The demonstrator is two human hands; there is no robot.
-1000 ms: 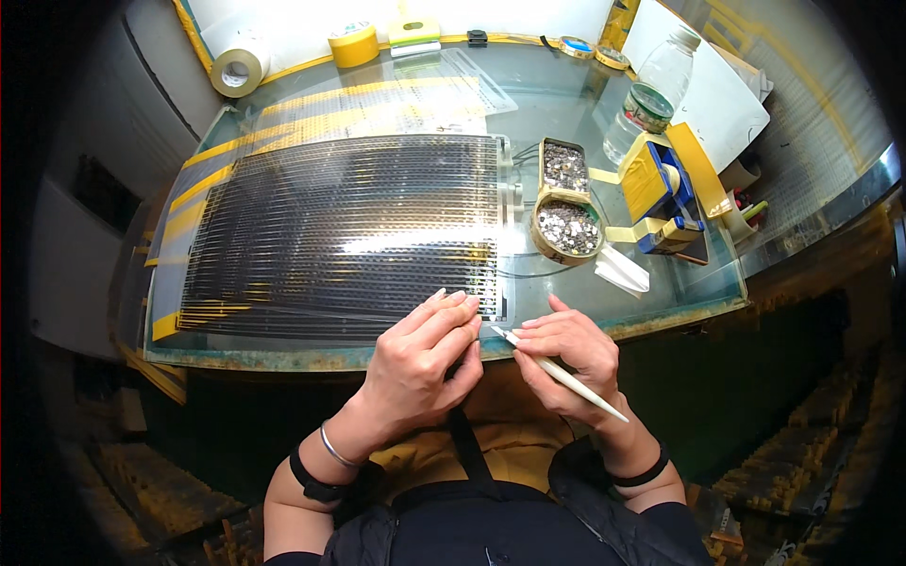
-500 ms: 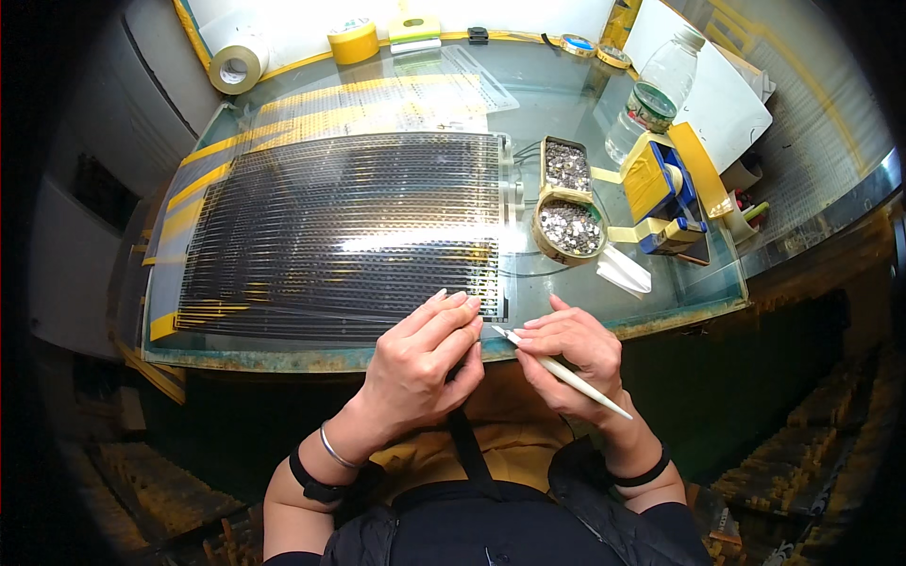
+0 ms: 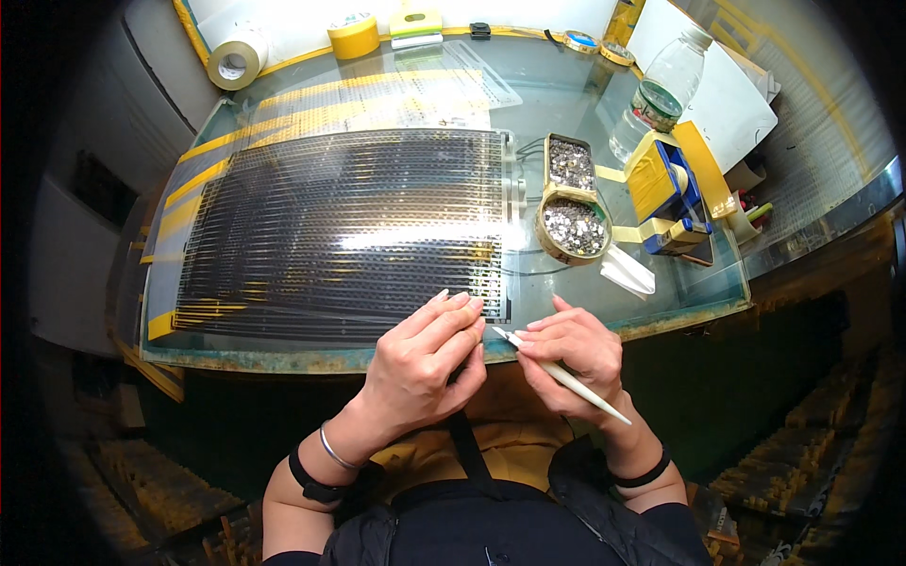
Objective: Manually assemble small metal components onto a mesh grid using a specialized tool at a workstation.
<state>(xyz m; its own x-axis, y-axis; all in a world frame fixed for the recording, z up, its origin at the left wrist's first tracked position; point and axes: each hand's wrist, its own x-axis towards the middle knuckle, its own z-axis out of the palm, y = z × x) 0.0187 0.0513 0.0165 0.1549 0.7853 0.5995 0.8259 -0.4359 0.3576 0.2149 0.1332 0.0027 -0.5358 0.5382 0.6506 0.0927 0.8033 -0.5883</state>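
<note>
A dark slotted panel (image 3: 330,208), ribbed with fine rows and showing yellow strips, lies flat on the glass-topped table. My left hand (image 3: 429,354) is at its near right corner, fingers pressed together over the edge and thumb tucked below. What sits between those fingers, if anything, is hidden. In my right hand (image 3: 576,354) is a slim craft knife (image 3: 580,385) with a pale, tapering handle, held like a pen. Its small tip points left, close to my left fingertips.
Right of the panel stand a square tin (image 3: 570,162) and a round tin (image 3: 574,229) full of small bits. Beyond them are a blue tape dispenser (image 3: 675,189), a folded white tissue (image 3: 628,271) and a clear bottle (image 3: 661,90). Tape rolls (image 3: 238,60) line the back.
The table and its things have shifted very slightly in the picture. Both hands keep nearly the same pose, and the knife stays in my right hand.
</note>
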